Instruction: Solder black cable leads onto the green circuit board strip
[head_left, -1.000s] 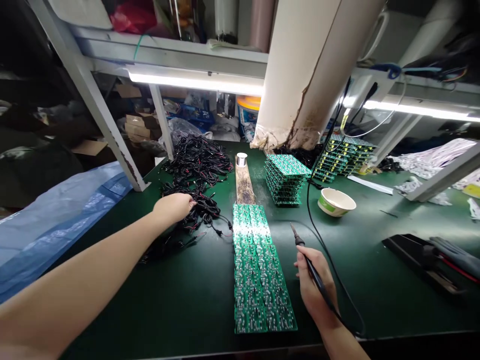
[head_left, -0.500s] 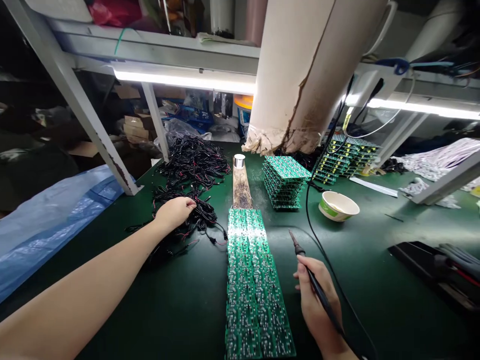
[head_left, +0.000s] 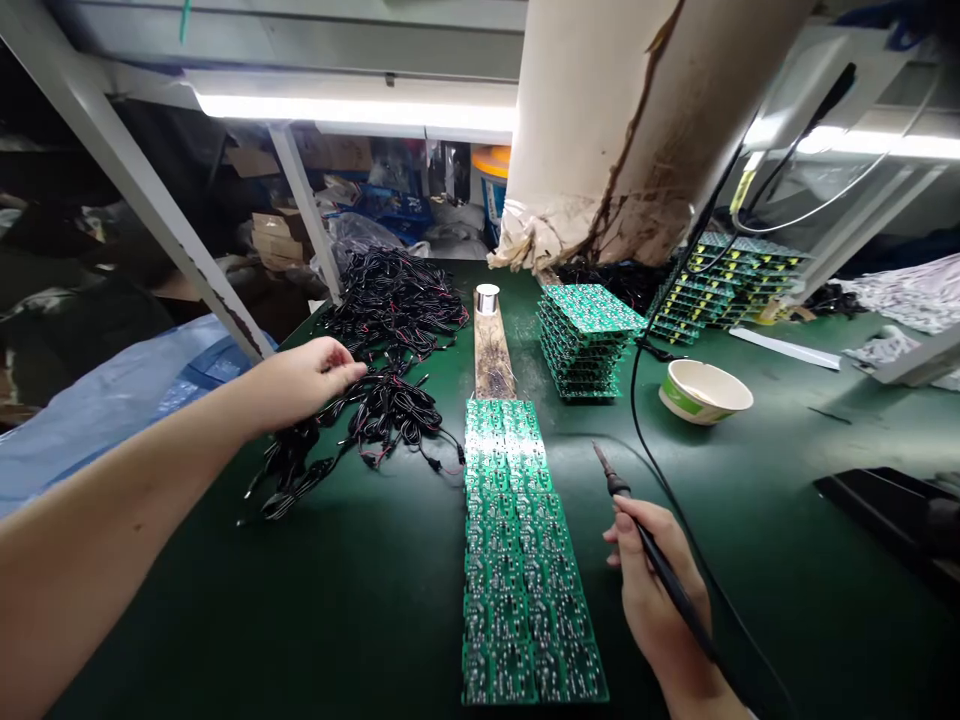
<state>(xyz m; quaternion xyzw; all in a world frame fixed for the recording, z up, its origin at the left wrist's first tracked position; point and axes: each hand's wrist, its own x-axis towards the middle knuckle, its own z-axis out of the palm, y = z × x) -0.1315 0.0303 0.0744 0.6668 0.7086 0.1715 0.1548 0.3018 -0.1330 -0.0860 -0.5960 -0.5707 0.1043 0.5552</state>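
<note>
Green bench mat [head_left: 247, 640] carries a long row of green circuit boards [head_left: 517, 560], with a stacked pile of boards [head_left: 589, 340] beyond. Black wire bundles [head_left: 390, 400] heap left of the row; left hand [head_left: 304, 375] sits just above them, fingers loosely curled, holding nothing. Right hand [head_left: 660, 600], right of the row, grips a soldering iron [head_left: 660, 555] pen-style, tip clear of the boards.

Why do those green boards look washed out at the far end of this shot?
In the head view, the fluorescent tube likely causes glare on the green circuit boards; the wide lens makes the white shelf post lean, and the cardboard boxes sit in shadow.
</note>
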